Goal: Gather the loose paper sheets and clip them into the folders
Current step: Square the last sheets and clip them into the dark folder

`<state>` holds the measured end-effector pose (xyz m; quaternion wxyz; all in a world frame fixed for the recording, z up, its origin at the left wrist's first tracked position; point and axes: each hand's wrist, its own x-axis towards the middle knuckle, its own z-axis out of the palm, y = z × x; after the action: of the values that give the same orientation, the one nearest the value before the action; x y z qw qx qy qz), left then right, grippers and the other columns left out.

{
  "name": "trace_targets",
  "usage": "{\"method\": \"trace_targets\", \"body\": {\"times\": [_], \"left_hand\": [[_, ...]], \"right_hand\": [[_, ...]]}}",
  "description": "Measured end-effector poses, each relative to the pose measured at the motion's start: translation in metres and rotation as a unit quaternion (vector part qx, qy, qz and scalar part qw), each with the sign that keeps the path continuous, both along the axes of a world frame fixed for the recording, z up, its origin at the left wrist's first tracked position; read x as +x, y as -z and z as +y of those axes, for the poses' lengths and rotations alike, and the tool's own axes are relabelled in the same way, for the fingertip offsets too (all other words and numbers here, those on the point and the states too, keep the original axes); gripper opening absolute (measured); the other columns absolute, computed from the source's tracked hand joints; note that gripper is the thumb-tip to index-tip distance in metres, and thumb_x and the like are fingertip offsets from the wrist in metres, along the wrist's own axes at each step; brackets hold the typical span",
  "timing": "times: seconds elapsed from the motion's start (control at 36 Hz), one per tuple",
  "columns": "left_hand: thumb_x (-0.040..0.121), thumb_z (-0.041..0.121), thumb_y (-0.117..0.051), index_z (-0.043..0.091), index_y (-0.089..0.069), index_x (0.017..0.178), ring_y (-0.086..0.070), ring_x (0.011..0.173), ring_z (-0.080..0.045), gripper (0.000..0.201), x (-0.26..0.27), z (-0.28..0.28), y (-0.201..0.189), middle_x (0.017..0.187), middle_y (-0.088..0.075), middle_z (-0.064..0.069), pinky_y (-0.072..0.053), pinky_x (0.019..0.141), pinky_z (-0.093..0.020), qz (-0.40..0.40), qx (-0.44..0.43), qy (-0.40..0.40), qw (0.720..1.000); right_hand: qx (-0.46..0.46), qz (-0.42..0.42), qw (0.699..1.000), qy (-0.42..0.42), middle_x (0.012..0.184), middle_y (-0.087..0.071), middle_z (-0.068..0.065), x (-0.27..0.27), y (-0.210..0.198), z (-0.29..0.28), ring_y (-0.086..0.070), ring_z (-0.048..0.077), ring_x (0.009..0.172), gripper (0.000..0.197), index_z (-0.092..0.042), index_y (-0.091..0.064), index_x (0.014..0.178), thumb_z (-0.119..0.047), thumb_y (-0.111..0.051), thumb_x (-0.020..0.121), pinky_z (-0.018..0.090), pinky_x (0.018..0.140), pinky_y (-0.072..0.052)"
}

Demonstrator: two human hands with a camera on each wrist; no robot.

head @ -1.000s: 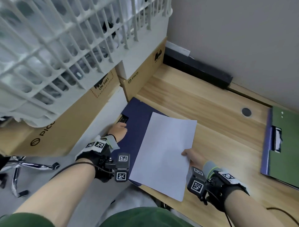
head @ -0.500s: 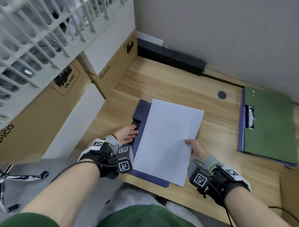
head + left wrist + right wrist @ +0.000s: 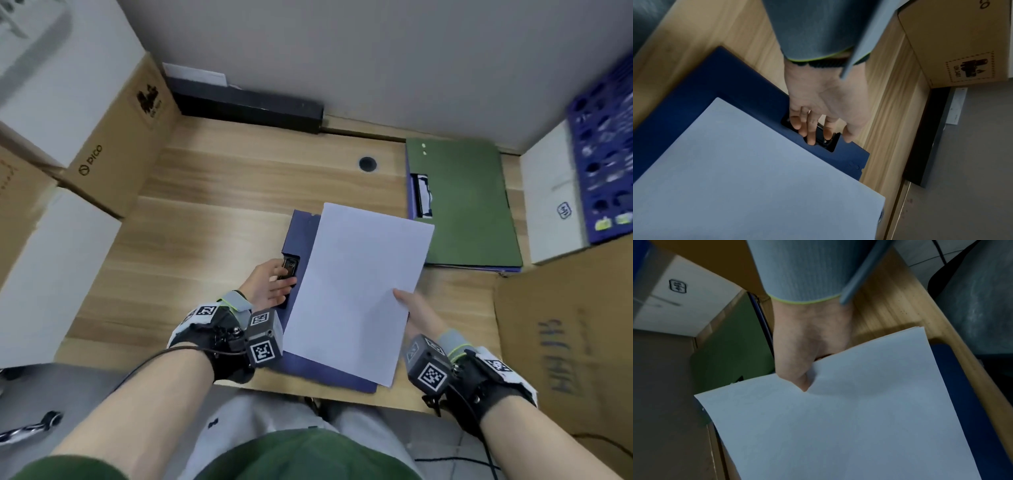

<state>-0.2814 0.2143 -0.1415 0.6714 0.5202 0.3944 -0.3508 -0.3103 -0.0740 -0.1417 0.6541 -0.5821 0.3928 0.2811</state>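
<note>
A dark blue folder [image 3: 298,236] [image 3: 719,78] [image 3: 962,382] lies on the wooden desk near its front edge. White paper sheets [image 3: 356,291] [image 3: 748,178] [image 3: 849,418] lie slanted over it. My right hand [image 3: 412,310] [image 3: 803,366] pinches the sheets at their right edge, thumb on top. My left hand [image 3: 272,284] [image 3: 818,128] grips the folder's black clip [image 3: 289,267] [image 3: 825,139] at its left edge, fingers curled over it. A green folder [image 3: 469,205] [image 3: 731,340] with its own clip [image 3: 423,197] lies closed at the right back.
Cardboard boxes [image 3: 126,137] crowd the desk's left side and another [image 3: 575,329] stands at the right. A white box [image 3: 551,195] and a blue printed pack [image 3: 603,154] sit at the far right. A black bar [image 3: 250,104] runs along the wall; a cable hole [image 3: 367,163] lies mid-desk.
The head view has swung right, bringing the green folder and right-hand boxes into view. The sheets have shifted further over the blue folder; both hands keep their holds.
</note>
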Motion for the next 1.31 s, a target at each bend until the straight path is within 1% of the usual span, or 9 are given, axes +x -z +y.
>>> {"method": "trace_targets", "body": {"times": [0.36,0.56,0.72,0.83,0.92,1.03,1.14,1.22,1.31], "left_hand": [[0.088,0.039,-0.053,0.014,-0.057,0.089,-0.055,0.073,-0.022,0.025,-0.008,-0.025,-0.007,0.085,-0.062,-0.007,-0.047,0.072,-0.031,-0.052,-0.061,0.027,0.996],[0.089,0.034,-0.055,0.02,-0.064,0.107,-0.061,0.08,-0.022,0.024,-0.025,0.008,-0.021,0.103,-0.065,-0.003,-0.05,0.082,-0.031,-0.131,-0.068,0.102,0.984],[0.089,0.039,-0.053,0.022,-0.056,0.1,-0.049,0.06,-0.015,0.02,-0.043,0.052,-0.036,0.079,-0.045,0.001,-0.048,0.058,-0.021,-0.175,-0.048,0.078,0.98],[0.096,0.025,-0.041,0.011,-0.061,0.083,-0.051,0.057,-0.018,0.027,-0.058,0.094,-0.049,0.07,-0.052,-0.006,-0.041,0.049,-0.022,-0.195,-0.002,0.048,0.98],[0.097,0.023,-0.041,0.011,-0.059,0.08,-0.055,0.05,-0.011,0.028,-0.072,0.135,-0.06,0.059,-0.057,0.0,-0.043,0.046,-0.018,-0.211,-0.013,-0.024,0.977],[0.087,0.04,-0.058,0.015,-0.064,0.103,-0.055,0.078,-0.015,0.031,-0.093,0.19,-0.056,0.085,-0.06,-0.001,-0.044,0.064,-0.025,-0.225,-0.007,-0.065,0.972],[0.09,0.025,-0.061,0.006,-0.048,0.133,-0.058,0.107,-0.022,0.049,-0.114,0.233,-0.038,0.118,-0.061,-0.005,-0.045,0.086,-0.03,-0.195,0.116,-0.136,0.964],[0.092,0.009,-0.056,0.007,-0.042,0.137,-0.05,0.109,-0.022,0.047,-0.121,0.25,-0.029,0.125,-0.052,-0.009,-0.04,0.091,-0.033,-0.172,0.159,-0.13,0.964],[0.092,0.001,-0.053,0.005,-0.042,0.136,-0.051,0.102,-0.021,0.045,-0.123,0.252,-0.024,0.116,-0.054,-0.007,-0.041,0.085,-0.032,-0.154,0.161,-0.091,0.971]], "right_hand": [[0.044,-0.12,0.988,0.083,0.119,-0.064,0.007,0.015,-0.048,-0.01,-0.065,0.02,0.098,0.032,-0.01,-0.051,0.131,-0.012,-0.043,0.1,0.032,0.074,-0.053],[0.072,-0.198,0.978,-0.002,0.13,-0.061,0.007,0.022,-0.095,0.037,-0.058,0.025,0.12,0.037,-0.011,-0.05,0.136,-0.014,-0.045,0.099,0.043,0.104,-0.044],[0.108,-0.254,0.957,-0.088,0.127,-0.064,0.007,0.029,-0.138,0.119,-0.06,0.025,0.117,0.024,-0.013,-0.06,0.119,-0.015,-0.045,0.1,0.042,0.103,-0.044],[0.144,-0.256,0.947,-0.128,0.125,-0.065,0.006,0.034,-0.149,0.174,-0.061,0.023,0.116,0.027,-0.011,-0.059,0.121,-0.018,-0.043,0.101,0.039,0.102,-0.046],[0.16,-0.238,0.949,-0.128,0.126,-0.065,0.006,0.033,-0.146,0.217,-0.062,0.023,0.115,0.03,-0.01,-0.055,0.128,-0.019,-0.041,0.102,0.04,0.098,-0.049],[0.177,-0.21,0.95,-0.148,0.129,-0.062,0.004,0.023,-0.124,0.262,-0.061,0.024,0.116,0.032,-0.015,-0.05,0.133,-0.021,-0.04,0.103,0.042,0.097,-0.049],[0.128,-0.175,0.964,-0.153,0.131,-0.06,0.005,0.005,-0.098,0.291,-0.06,0.026,0.114,0.035,-0.014,-0.047,0.136,-0.015,-0.039,0.102,0.042,0.094,-0.05],[0.069,-0.132,0.977,-0.15,0.127,-0.061,0.009,-0.008,-0.072,0.292,-0.063,0.028,0.105,0.037,-0.012,-0.047,0.136,-0.009,-0.04,0.1,0.039,0.079,-0.056],[0.011,-0.094,0.983,-0.16,0.123,-0.06,0.012,-0.017,-0.064,0.28,-0.063,0.026,0.085,0.036,-0.005,-0.046,0.135,-0.007,-0.039,0.1,0.023,0.048,-0.055]]}}
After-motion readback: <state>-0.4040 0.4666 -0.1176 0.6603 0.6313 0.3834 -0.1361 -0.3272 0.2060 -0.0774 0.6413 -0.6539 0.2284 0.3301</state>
